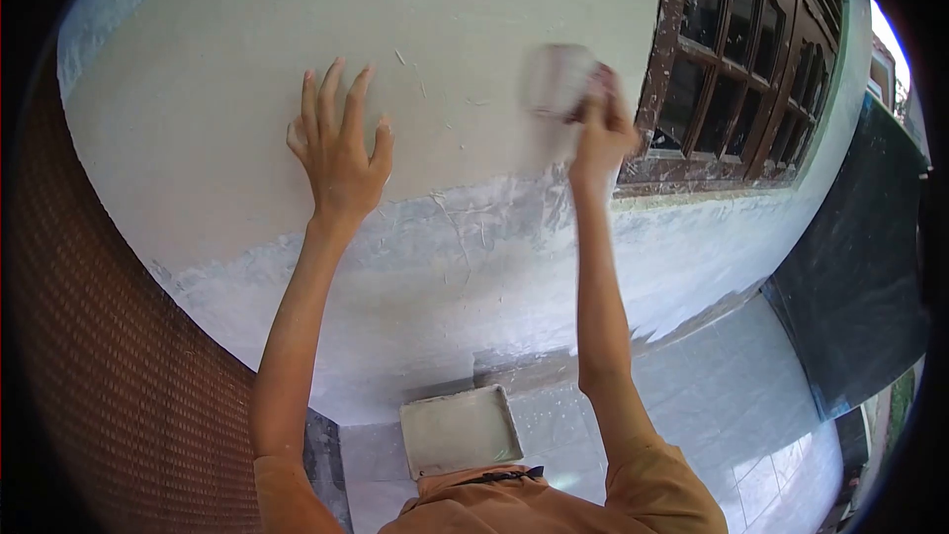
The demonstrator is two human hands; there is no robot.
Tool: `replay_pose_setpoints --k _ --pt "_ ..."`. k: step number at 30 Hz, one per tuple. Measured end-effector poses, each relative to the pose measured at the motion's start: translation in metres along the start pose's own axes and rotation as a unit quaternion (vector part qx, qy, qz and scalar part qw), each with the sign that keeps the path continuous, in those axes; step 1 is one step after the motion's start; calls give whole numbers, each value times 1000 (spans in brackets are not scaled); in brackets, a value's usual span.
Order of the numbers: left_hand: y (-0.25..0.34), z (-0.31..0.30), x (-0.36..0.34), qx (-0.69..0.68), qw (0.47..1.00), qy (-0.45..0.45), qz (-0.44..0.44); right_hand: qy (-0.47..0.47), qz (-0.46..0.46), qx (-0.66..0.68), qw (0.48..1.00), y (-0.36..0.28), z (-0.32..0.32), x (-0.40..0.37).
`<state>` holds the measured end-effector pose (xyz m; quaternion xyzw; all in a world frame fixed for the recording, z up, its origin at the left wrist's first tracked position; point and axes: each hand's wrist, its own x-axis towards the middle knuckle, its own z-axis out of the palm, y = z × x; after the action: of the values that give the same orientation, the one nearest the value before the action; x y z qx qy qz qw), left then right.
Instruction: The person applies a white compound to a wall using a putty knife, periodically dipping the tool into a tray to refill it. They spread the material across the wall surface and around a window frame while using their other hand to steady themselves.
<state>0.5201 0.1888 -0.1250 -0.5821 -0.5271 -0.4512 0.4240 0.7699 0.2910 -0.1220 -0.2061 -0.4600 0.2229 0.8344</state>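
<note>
My left hand (pixel 341 143) is open against the pale plastered wall (pixel 247 30), its fingers spread and pointing up. To the right, my right hand (pixel 603 133) is closed around a flat, whitish, squarish tool (pixel 557 81) with reddish-dark edges. Motion smears the tool, so its exact kind cannot be made out. It is at the wall, close to the left side of the window frame. Between my hands, thin white streaks and crumbs stick to the surface. Lower down, the wall turns to a rough whitish-blue band (pixel 445 237).
A brown wooden window (pixel 732 59) with white spatters is at upper right. A whitish rectangular tray (pixel 460 430) lies below me on the tiled floor (pixel 692 386). Woven brown matting (pixel 129 336) lines the left side. A dark sheet (pixel 850 267) hangs at right.
</note>
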Motion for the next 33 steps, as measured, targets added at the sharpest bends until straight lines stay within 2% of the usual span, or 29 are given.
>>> replay_pose_setpoints --k 2,3,5,6,8,10,12,14,16,18,22,25,27,28,30,33 --pt "-9 -2 1 15 1000 6 -12 87 -144 59 984 20 -28 29" --pt "-13 -2 1 14 1000 14 -19 81 -143 62 984 14 -22 28" --pt "-13 0 1 15 999 18 -26 61 -81 98 990 -11 -9 15" --pt "-9 4 5 8 1000 19 -23 20 -59 88 994 -11 6 6" --pt "3 10 11 3 1000 18 -12 -70 -54 92 992 -4 41 -11" --pt "12 14 17 -25 999 26 -1 -85 -61 107 989 -4 67 -20" --pt "10 13 17 -24 999 20 8 -88 -72 67 991 -1 54 -7" --pt "4 10 16 -22 999 23 6 23 -56 36 997 -9 24 16" --pt "-9 3 13 10 999 33 5 100 -114 75 986 -11 3 33" --pt "-17 3 15 15 999 45 0 128 -75 122 981 -21 9 31" --pt "-13 7 20 -6 998 63 -10 -81 -49 122 988 -29 69 -14" --pt "-10 7 21 -14 998 61 -10 -105 -76 133 983 -14 105 -29" --pt "-13 0 15 -10 998 53 -13 -98 -58 59 992 -11 101 -25" --pt "-17 -4 13 -6 999 48 -10 -68 -110 36 991 -13 94 -16" --pt "-27 -10 10 -2 999 50 -14 -16 -88 61 994 -31 75 -9" --pt "-34 -12 9 -1 999 46 -25 -32 -87 109 990 -39 83 -14"
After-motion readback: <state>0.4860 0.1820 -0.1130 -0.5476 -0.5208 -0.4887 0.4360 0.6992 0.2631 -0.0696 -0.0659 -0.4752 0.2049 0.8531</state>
